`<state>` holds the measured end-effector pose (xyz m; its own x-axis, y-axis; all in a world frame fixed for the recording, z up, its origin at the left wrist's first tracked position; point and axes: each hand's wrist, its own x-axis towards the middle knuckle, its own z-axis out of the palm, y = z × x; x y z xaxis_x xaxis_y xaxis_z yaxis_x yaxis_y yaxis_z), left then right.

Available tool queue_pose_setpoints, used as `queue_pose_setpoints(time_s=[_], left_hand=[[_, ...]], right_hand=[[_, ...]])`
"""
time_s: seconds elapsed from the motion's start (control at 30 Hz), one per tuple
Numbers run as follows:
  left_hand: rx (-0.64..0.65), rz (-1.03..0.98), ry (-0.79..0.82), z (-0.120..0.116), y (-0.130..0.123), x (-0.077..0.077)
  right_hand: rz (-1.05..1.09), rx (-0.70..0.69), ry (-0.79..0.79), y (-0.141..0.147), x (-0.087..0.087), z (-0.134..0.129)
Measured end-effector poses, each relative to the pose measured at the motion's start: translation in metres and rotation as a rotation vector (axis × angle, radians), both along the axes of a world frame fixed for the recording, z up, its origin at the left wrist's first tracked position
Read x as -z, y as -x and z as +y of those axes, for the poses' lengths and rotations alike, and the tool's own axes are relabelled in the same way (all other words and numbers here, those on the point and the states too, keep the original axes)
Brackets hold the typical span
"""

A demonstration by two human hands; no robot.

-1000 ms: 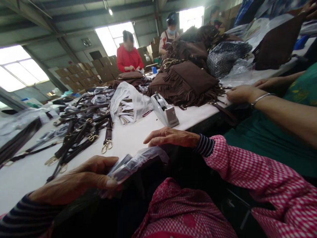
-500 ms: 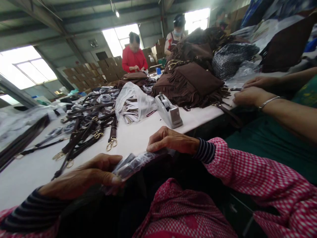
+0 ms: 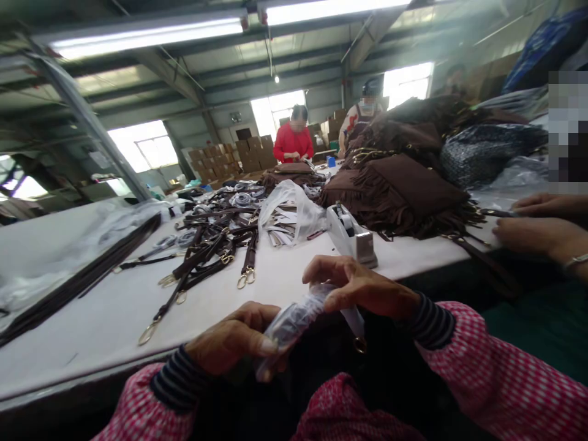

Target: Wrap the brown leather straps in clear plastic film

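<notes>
your long white-topped table (image 3: pixel 105 318) spans the frame, bearing dark brown fringed bags (image 3: pixel 404 184) heaped at upper right and narrow dark brown straps (image 3: pixel 250 250) strewn left of centre. below centre, your left hand (image 3: pixel 236 337) and right hand (image 3: pixel 367 288) each hold an end of the crumpled, clear-plastic-wrapped bundle (image 3: pixel 294 324).

Ceiling (image 3: pixel 298 52) crossed by steel beams (image 3: pixel 172 70). Overhead lit by two fluorescent tubes (image 3: pixel 151 38), mounted nearly end to end; small bulb (image 3: pixel 276 79) hung farther back. Daylight admitted through bright windows (image 3: pixel 156 148), panes washed out. Grey post (image 3: pixel 92 125) seen slanting at left. Cardboard boxes (image 3: pixel 214 160) stacked along far wall (image 3: pixel 324 101). Foreground occupied by long white-topped table (image 3: pixel 105 331), front edge dark.
</notes>
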<state>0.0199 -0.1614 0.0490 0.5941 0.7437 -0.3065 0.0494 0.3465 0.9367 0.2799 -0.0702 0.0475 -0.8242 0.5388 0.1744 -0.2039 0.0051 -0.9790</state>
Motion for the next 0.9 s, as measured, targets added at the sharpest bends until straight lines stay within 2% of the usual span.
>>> queue_pose_setpoints(time_s=[0.13, 0.23, 0.47, 0.6, 0.73, 0.83, 0.9], left_hand=[[-0.066, -0.160, -0.031, -0.005, -0.014, 0.006], [-0.124, -0.239, -0.077, -0.010, -0.021, 0.006], [-0.247, -0.344, -0.090, -0.021, -0.022, 0.014], [-0.362, -0.448, -0.143, -0.024, -0.024, 0.020], [-0.441, -0.563, -0.200, -0.025, -0.025, 0.016], [-0.469, -0.603, -0.226, -0.024, -0.022, 0.009], [-0.496, -0.618, -0.234, -0.024, -0.021, 0.005]], right_hand=[[0.064, 0.045, -0.015, -0.006, -0.006, -0.002], [0.150, 0.113, -0.009, 0.000, 0.000, -0.008], [0.401, 0.196, 0.305, 0.044, 0.032, -0.031], [0.402, 0.242, 0.191, 0.055, 0.027, -0.033], [0.372, 0.196, 0.052, 0.050, 0.020, -0.029], [0.303, 0.219, 0.012, 0.047, 0.028, -0.029], [0.254, 0.323, -0.007, 0.049, 0.039, -0.031]])
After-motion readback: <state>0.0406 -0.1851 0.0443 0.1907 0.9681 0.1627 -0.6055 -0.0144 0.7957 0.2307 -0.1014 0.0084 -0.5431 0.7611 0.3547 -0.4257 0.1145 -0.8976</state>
